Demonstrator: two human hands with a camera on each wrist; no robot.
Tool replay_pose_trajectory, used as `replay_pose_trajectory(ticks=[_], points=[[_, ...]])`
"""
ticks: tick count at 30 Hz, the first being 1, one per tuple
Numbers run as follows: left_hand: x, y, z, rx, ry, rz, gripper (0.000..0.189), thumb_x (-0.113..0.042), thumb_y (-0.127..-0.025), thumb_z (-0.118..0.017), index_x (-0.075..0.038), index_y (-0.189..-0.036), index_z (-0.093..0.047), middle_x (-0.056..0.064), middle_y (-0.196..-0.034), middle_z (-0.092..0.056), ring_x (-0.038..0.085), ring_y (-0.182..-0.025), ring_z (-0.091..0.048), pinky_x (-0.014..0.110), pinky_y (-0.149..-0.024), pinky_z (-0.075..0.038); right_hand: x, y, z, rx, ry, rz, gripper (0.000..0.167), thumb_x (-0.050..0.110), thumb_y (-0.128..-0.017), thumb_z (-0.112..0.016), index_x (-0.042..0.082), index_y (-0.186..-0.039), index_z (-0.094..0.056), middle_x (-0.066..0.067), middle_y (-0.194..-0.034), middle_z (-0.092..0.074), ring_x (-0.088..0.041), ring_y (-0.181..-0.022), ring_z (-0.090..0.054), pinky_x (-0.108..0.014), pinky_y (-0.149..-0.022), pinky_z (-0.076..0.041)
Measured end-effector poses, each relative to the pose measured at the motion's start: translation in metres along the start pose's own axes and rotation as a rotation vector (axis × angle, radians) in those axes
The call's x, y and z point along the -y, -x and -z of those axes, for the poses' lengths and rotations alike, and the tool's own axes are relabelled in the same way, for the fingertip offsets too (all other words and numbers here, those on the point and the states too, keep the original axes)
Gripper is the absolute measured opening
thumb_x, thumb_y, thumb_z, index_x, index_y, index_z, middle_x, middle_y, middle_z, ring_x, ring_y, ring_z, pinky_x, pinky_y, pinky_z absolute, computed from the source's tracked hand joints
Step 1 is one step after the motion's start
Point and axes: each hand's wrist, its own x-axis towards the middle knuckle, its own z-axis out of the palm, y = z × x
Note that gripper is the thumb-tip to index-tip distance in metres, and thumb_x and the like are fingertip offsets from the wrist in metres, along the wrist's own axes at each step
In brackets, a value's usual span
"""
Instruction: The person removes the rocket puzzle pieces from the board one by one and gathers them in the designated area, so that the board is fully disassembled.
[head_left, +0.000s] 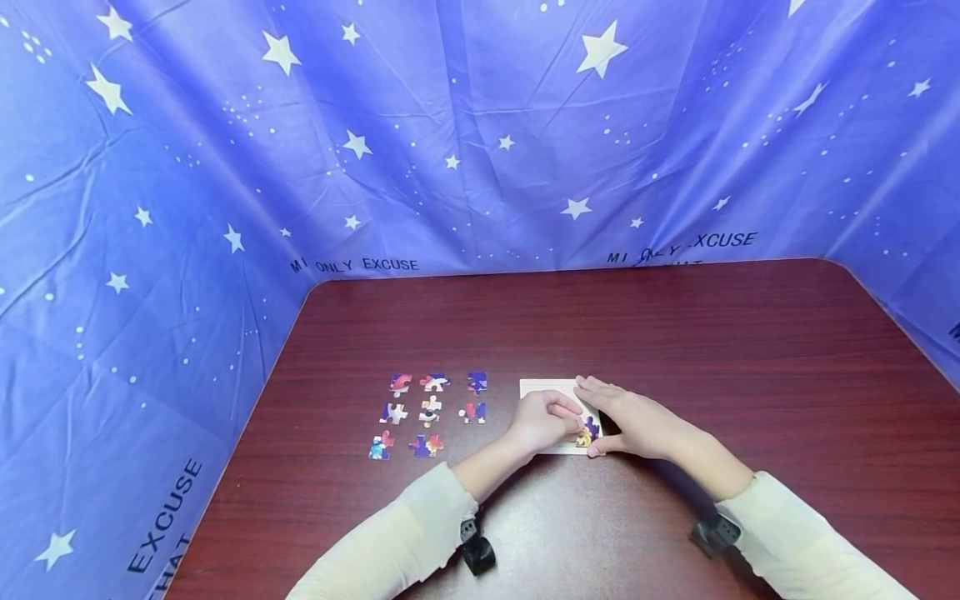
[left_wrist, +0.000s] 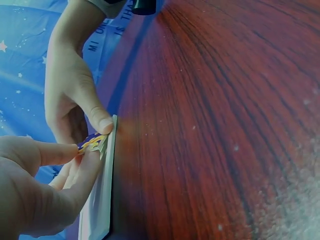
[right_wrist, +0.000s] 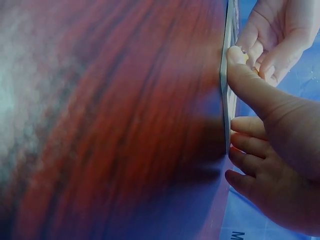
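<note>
A shallow white puzzle tray point(head_left: 547, 384) lies on the table. My left hand point(head_left: 546, 419) reaches over it, thumb and finger pinching a purple-and-yellow jigsaw piece point(left_wrist: 91, 143) near the tray's right side. In the head view, purple and yellow puzzle colours point(head_left: 588, 433) show at the lower right corner; whether this is one piece or more I cannot tell. My right hand point(head_left: 645, 423) rests along the tray's right edge, its thumb at the near corner and its fairly straight fingers at the far corner. The left hand hides the tray's middle.
Several loose jigsaw pieces point(head_left: 431, 409) lie in spaced rows left of the tray. The dark red wooden table point(head_left: 675, 333) extends around them. A blue star-patterned curtain point(head_left: 480, 108) hangs behind the table and at its sides.
</note>
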Motion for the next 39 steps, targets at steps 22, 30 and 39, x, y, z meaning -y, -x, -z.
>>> replay_pose_trajectory(ticks=[22,30,39], points=[[0.021,0.016,0.031,-0.074,0.026,-0.019,0.012,0.001,-0.075,-0.073,0.004,-0.086,-0.070,0.017,-0.077,-0.073,0.007,-0.060,-0.067,0.021,-0.060,-0.057,0.000,0.002,0.000,0.019,0.009,-0.016,0.082,0.037,-0.076,-0.077,-0.004,-0.139,-0.045,-0.023,-0.148,-0.042,-0.041,-0.137,-0.041,-0.054,-0.110,-0.035],[0.030,0.034,0.054,-0.098,0.059,-0.032,0.014,0.004,-0.076,-0.070,0.008,-0.089,-0.068,0.021,-0.079,-0.071,0.011,-0.065,-0.070,0.026,-0.064,-0.059,0.000,0.001,-0.001,0.015,0.018,-0.014,0.084,0.038,-0.076,-0.077,-0.004,-0.140,-0.044,-0.023,-0.149,-0.041,-0.041,-0.137,-0.040,-0.054,-0.109,-0.036],[0.040,0.047,0.084,-0.143,0.068,0.009,0.017,0.004,-0.078,-0.070,0.011,-0.093,-0.066,0.024,-0.083,-0.071,0.010,-0.066,-0.069,0.029,-0.068,-0.060,0.001,0.001,0.000,0.045,0.005,-0.047,0.084,0.036,-0.076,-0.077,-0.003,-0.142,-0.042,-0.020,-0.152,-0.038,-0.038,-0.140,-0.037,-0.052,-0.111,-0.034]])
